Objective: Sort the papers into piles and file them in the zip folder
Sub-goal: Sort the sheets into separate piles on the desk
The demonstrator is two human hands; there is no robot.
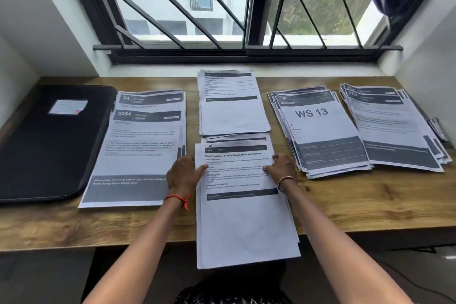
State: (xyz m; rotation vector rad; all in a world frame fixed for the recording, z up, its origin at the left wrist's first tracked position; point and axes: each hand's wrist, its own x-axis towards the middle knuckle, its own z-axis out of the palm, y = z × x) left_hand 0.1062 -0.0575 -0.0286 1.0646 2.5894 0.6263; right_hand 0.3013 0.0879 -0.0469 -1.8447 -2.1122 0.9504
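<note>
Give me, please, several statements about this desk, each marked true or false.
The black rectangular zip folder lies closed at the left end of the brown wooden desk. True.
The left hand and right hand hold the near stack of white printed papers by its sides. True.
The sheet headed WS 13 tops the leftmost pile. False: it tops a pile right of centre.
The held stack lies wholly on the desk. False: its near end overhangs the front edge.

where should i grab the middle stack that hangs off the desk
At its near end, coming from the front. That end of the middle stack juts past the desk's front edge, so fingers can slide under it and a thumb press on top, pinching all sheets together. The left hand and right hand hold its side edges farther up.
</note>
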